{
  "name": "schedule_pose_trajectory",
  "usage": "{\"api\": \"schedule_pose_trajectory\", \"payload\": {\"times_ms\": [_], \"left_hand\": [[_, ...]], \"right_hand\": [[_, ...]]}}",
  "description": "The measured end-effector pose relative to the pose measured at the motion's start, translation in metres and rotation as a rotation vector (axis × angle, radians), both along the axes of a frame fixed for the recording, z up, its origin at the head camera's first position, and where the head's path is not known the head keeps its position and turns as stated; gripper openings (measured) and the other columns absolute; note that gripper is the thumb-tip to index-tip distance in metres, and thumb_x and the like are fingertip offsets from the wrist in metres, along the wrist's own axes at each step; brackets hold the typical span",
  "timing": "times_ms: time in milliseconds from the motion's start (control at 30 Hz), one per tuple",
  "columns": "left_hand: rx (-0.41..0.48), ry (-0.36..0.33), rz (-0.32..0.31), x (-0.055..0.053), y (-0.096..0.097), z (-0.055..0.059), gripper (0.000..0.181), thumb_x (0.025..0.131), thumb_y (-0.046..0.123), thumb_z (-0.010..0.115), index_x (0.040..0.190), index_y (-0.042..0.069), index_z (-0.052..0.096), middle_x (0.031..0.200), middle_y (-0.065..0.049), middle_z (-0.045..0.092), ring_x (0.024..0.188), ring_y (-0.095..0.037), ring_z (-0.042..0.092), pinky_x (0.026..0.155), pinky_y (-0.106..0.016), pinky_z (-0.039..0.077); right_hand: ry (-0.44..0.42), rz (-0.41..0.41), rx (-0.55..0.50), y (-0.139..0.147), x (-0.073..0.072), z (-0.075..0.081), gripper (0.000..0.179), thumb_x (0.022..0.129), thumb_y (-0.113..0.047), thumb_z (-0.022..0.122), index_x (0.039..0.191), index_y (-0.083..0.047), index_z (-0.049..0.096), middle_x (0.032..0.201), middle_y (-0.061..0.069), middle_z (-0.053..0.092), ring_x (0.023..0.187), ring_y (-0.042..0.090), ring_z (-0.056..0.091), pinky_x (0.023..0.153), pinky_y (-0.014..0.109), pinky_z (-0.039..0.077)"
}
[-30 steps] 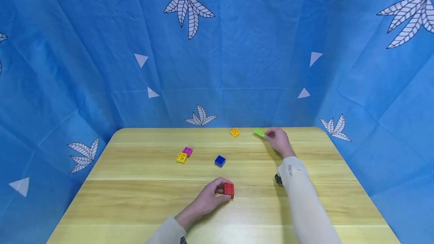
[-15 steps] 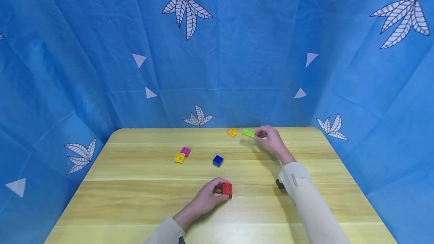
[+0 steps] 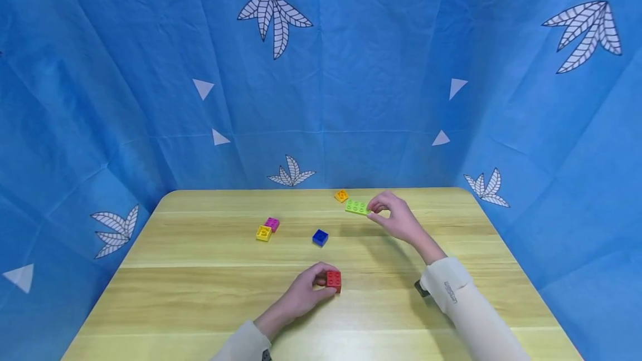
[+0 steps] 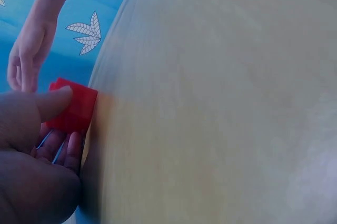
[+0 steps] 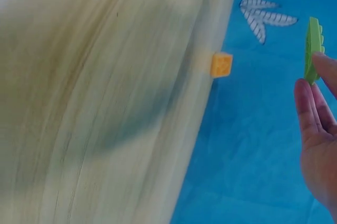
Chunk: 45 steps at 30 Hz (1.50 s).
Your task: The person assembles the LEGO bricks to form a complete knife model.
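Note:
Near the front middle of the table, my left hand (image 3: 307, 295) grips a red toy building brick (image 3: 333, 281) between thumb and fingers, studs facing up. The left wrist view shows the thumb across one side of the red brick (image 4: 79, 109) and fingers on the other. Farther back to the right, my right hand (image 3: 398, 218) pinches one end of a flat light-green toy brick plate (image 3: 356, 207). In the right wrist view the green plate (image 5: 313, 50) is held off the table between thumb and fingertips.
A blue brick (image 3: 320, 238) lies mid-table between the hands. An orange brick (image 3: 341, 196) sits near the back edge, behind the green plate. To the left, a yellow brick (image 3: 263, 233) touches or nearly touches a magenta brick (image 3: 272, 224). A blue curtain (image 3: 321, 71) hangs behind the table.
My right hand has carried the green plate leftward from near the back edge and slightly toward me, turning it more level across the view. My left hand keeps its grip on the red brick.

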<state>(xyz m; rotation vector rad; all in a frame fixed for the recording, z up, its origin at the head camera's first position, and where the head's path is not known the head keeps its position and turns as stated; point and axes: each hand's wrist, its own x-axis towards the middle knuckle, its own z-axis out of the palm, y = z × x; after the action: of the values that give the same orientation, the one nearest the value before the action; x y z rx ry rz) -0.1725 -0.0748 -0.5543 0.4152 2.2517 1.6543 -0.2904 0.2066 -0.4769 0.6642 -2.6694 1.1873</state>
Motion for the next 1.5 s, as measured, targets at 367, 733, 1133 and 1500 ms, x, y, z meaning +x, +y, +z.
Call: {"api": "schedule_pose_trajectory", "payload": {"times_ms": [367,733,1133,1500], "left_hand": [[0.008,-0.004,-0.002,0.003,0.000,-0.003,0.035,0.093,0.010,0.075,0.126,0.018,0.066,0.118,-0.002,0.070,0.106,-0.018,0.065,0.097,-0.033,0.054],[-0.003,0.003,0.005,0.002,0.000,-0.001,0.037,0.093,0.011,0.076,0.127,0.019,0.065,0.119,-0.002,0.070,0.107,-0.018,0.065,0.099,-0.038,0.055],[0.010,0.025,-0.010,-0.001,0.000,0.001,0.037,0.093,0.009,0.075,0.127,0.016,0.065,0.120,-0.004,0.071,0.106,-0.018,0.067,0.097,-0.032,0.055],[-0.018,0.021,-0.012,-0.001,-0.001,0.000,0.040,0.093,0.011,0.076,0.130,0.018,0.064,0.122,-0.002,0.071,0.108,-0.018,0.067,0.099,-0.038,0.055]], "right_hand": [[0.044,0.073,0.016,-0.012,0.034,0.010,0.014,0.092,-0.009,0.079,0.101,-0.015,0.070,0.104,0.000,0.065,0.093,0.016,0.067,0.089,0.041,0.061],[0.076,0.119,0.015,-0.016,0.054,0.016,0.017,0.090,-0.007,0.080,0.099,-0.018,0.070,0.103,-0.003,0.065,0.092,0.014,0.067,0.085,0.039,0.061],[0.124,0.158,-0.009,-0.011,0.077,0.008,0.022,0.087,-0.006,0.082,0.099,-0.020,0.070,0.104,-0.007,0.066,0.093,0.013,0.065,0.082,0.029,0.060],[0.086,0.188,-0.030,-0.017,0.094,-0.001,0.024,0.086,-0.004,0.083,0.098,-0.022,0.071,0.105,-0.008,0.066,0.094,0.012,0.064,0.082,0.027,0.059]]}}
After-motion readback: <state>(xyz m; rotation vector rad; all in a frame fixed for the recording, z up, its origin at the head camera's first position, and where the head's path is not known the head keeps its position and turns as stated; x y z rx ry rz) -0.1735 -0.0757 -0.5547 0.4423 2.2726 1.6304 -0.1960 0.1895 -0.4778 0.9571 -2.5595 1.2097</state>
